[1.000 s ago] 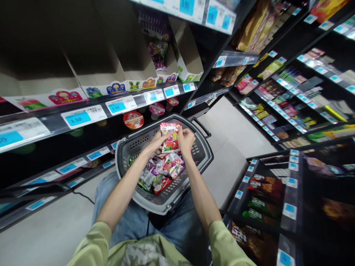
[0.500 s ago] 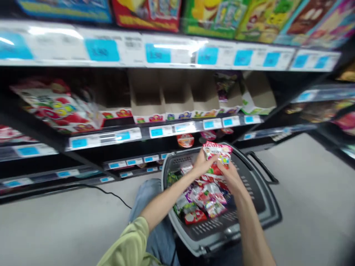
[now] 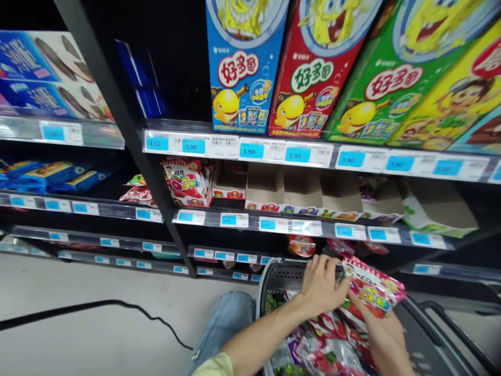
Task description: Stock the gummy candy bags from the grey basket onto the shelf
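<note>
Grasping a red-and-white packet [image 3: 373,286] above the basket [image 3: 262,298], left hand [image 3: 321,283] palm-down with fingers bent, right hand [image 3: 385,333] lower

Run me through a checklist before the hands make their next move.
1. Bag held in the right hand: ok, thumb across its front.
2. Left hand gripping the bag: cannot tell; its thumb is at the bag's edge, the fingertips are hidden.
3. Bag above the basket: ok.
4. Basket's opening free of hands: not ok, both hands and forearms cover much of it.
5. Room left in the basket: cannot tell; packs show below the hands, but the rest is hidden or out of view.
6. Cord clear of the knee: cannot tell; it runs across the floor up to the jeans.
</note>
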`<state>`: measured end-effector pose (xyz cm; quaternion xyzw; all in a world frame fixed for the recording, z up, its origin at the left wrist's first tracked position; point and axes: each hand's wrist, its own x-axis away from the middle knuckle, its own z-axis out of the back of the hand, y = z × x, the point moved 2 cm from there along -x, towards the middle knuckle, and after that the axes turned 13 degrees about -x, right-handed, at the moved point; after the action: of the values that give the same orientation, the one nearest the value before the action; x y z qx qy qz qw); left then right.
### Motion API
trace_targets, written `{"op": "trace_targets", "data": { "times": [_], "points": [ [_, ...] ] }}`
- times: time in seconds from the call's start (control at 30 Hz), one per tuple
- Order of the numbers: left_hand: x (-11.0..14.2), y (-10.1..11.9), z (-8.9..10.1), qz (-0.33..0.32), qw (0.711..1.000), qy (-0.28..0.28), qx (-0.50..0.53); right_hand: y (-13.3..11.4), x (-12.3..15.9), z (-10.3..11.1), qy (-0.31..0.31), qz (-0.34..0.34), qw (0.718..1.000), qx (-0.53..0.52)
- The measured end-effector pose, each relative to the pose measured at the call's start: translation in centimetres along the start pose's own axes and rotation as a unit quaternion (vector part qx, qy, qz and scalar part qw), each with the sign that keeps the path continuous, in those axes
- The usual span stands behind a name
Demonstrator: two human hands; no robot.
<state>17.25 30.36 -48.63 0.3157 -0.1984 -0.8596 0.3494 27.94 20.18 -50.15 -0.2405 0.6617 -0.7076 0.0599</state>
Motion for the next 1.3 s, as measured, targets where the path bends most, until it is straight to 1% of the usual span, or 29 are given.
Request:
{"op": "trace_targets", "data": {
  "times": [0.07, 0.1, 0.13, 0.2, 0.27, 0.3, 0.33, 0.37, 0.4, 0.47, 0.53, 0.6, 0.7, 0.77, 0.87, 1.0, 1.07, 1.1, 1.17, 1.23, 1.27, 1.3],
  "points": [
    [0.6, -0.1, 2.6, -0.054, 0.999, 0.007, -0.007, -0.2, 0.0, 0.2, 0.019, -0.015, 1.0, -0.011],
    [0.9, -0.3, 4.4, -0.086, 0.996, 0.013, -0.004, -0.3, -0.1, 0.3, 0.027, -0.021, 0.999, -0.018],
    [1.2, -0.7, 6.5, -0.1, 0.994, 0.04, -0.001, -0.4, -0.2, 0.4, 0.035, -0.025, 0.999, -0.027],
    [1.5, -2.1, 11.5, -0.084, 0.986, 0.147, -0.007, -0.5, -0.4, 0.4, 0.045, -0.03, 0.997, -0.051],
    [1.4, -3.8, 16.4, -0.058, 0.965, 0.25, -0.051, -0.6, -0.5, 0.4, 0.052, -0.048, 0.993, -0.092],
    [1.1, -4.8, 18.5, -0.038, 0.952, 0.29, -0.086, -0.6, -0.6, 0.5, 0.058, -0.06, 0.99, -0.115],
    [0.7, -5.7, 20.4, -0.014, 0.943, 0.311, -0.12, -0.6, -0.6, 0.5, 0.064, -0.072, 0.986, -0.137],
    [0.2, -6.7, 21.9, 0.013, 0.934, 0.32, -0.159, -0.6, -0.7, 0.6, 0.069, -0.08, 0.982, -0.157],
    [-0.4, -7.7, 23.2, 0.032, 0.926, 0.318, -0.201, -0.5, -0.9, 0.7, 0.073, -0.084, 0.978, -0.175],
    [-1.9, -9.3, 24.8, 0.041, 0.92, 0.288, -0.263, -0.3, -1.2, 1.0, 0.073, -0.085, 0.974, -0.197],
    [-3.2, -10.8, 25.6, 0.037, 0.916, 0.258, -0.305, -0.1, -1.4, 1.3, 0.065, -0.084, 0.973, -0.204],
    [-4.3, -11.9, 25.9, 0.042, 0.91, 0.233, -0.34, -0.1, -1.5, 1.4, 0.054, -0.081, 0.975, -0.198],
    [-4.9, -12.6, 25.9, 0.06, 0.903, 0.197, -0.377, -0.4, -1.4, 1.2, 0.048, -0.077, 0.977, -0.193],
    [-4.7, -12.4, 26.0, 0.067, 0.9, 0.181, -0.392, -0.7, -1.2, 1.2, 0.053, -0.086, 0.974, -0.201],
    [-3.9, -11.4, 26.2, 0.067, 0.889, 0.168, -0.42, -1.0, -1.2, 1.5, 0.051, -0.1, 0.97, -0.217],
    [-3.2, -10.3, 26.9, 0.067, 0.881, 0.16, -0.441, -1.1, -1.4, 1.8, 0.044, -0.088, 0.972, -0.213],
    [-2.9, -9.8, 27.3, 0.074, 0.882, 0.167, -0.435, -1.3, -1.2, 1.7, 0.042, -0.055, 0.978, -0.198],
    [-2.7, -9.5, 27.4, 0.074, 0.882, 0.179, -0.429, -1.4, -1.0, 1.5, 0.046, -0.023, 0.982, -0.181],
    [-1.9, -8.2, 27.4, 0.057, 0.886, 0.224, -0.401, -2.0, -0.3, 1.2, 0.057, 0.073, 0.99, -0.111],
    [-0.8, -6.4, 26.7, 0.004, 0.901, 0.266, -0.342, -2.4, 0.8, 0.7, 0.068, 0.169, 0.983, 0.016],
    [-0.3, -5.3, 26.0, -0.037, 0.915, 0.267, -0.302, -2.3, 1.3, 0.4, 0.063, 0.201, 0.974, 0.088],
    [0.2, -4.1, 25.1, -0.093, 0.931, 0.24, -0.26, -2.1, 1.8, 0.1, 0.05, 0.215, 0.963, 0.152]
  ]
}}
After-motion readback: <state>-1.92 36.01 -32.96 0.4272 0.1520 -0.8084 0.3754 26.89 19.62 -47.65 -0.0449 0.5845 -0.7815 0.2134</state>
